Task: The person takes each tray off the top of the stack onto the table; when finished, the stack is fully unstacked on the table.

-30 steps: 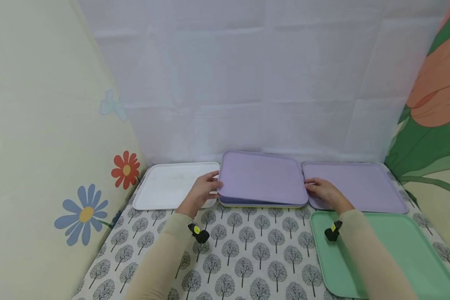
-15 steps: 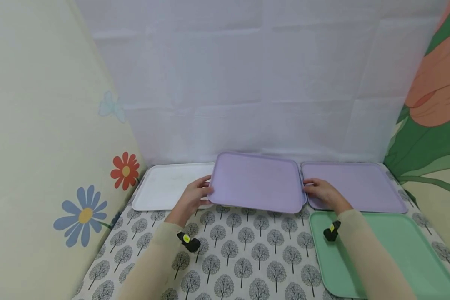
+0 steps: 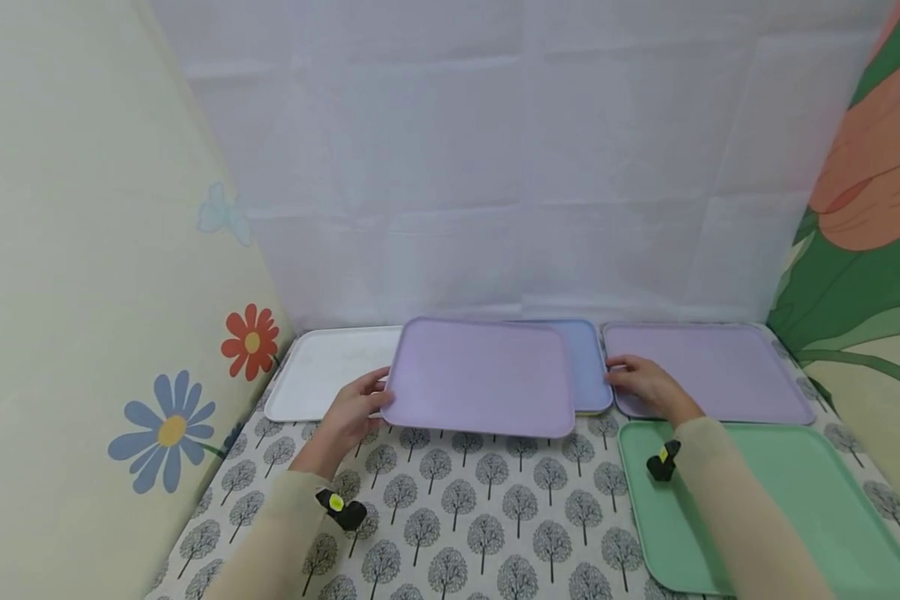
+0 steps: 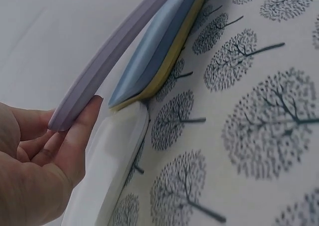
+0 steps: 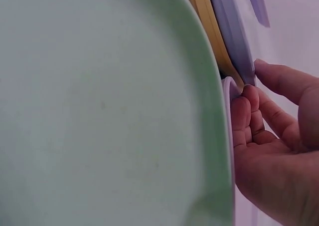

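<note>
A purple tray [image 3: 480, 379] is raised and tilted in the head view. My left hand [image 3: 351, 410] pinches its left edge, the thumb above and fingers below in the left wrist view. Under it a blue tray [image 3: 588, 367] lies on a yellow tray [image 4: 162, 81], stacked at the middle of the back. My right hand [image 3: 645, 385] is at the right edge of this stack. In the right wrist view its thumb touches the blue tray's rim, with curled fingers below, by the yellow tray's corner.
A white tray [image 3: 322, 367] lies at the back left. Another purple tray [image 3: 720, 375] lies at the back right, partly behind my right hand. In front of it a green tray [image 3: 780, 500] sits under my right forearm. A tree-patterned cloth [image 3: 465, 533] covers the table.
My left hand has drawn the upper purple tray left and toward me, off the stack. More of the blue tray shows at the right. The right hand has stayed at the stack's edge.
</note>
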`<state>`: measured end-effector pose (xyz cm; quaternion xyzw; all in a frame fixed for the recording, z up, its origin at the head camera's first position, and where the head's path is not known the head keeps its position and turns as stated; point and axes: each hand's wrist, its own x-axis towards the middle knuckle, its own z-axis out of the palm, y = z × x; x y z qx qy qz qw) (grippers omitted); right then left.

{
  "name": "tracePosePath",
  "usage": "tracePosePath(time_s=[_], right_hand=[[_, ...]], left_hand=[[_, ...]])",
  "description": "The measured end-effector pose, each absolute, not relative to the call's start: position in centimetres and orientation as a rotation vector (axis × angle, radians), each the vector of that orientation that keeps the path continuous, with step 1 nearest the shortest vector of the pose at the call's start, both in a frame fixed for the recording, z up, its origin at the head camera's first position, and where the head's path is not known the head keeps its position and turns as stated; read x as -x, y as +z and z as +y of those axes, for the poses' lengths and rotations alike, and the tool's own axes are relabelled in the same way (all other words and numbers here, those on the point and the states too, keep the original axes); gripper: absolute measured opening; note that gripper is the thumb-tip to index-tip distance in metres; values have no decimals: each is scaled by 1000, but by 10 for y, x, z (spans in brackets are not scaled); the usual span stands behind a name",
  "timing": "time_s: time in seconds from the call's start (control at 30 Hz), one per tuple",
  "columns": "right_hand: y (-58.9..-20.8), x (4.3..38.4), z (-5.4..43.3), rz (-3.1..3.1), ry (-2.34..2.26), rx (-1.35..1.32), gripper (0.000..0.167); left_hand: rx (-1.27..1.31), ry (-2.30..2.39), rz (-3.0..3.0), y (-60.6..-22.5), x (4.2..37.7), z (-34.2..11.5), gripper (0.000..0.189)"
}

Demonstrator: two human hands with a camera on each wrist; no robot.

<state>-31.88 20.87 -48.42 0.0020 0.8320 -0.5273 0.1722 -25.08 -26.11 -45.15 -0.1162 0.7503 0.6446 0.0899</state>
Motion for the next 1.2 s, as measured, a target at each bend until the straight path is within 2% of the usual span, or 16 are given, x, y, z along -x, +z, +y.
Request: tracePosePath(time_s=[0.47, 1.2], right_hand=[[-485, 320, 204, 2408, -1444, 1, 57], [-488, 321, 208, 2412, -1458, 9, 59]], left_hand=[[269, 1894, 2230, -452, 207, -321, 58], [375, 1936, 2149, -461, 145, -408, 66]])
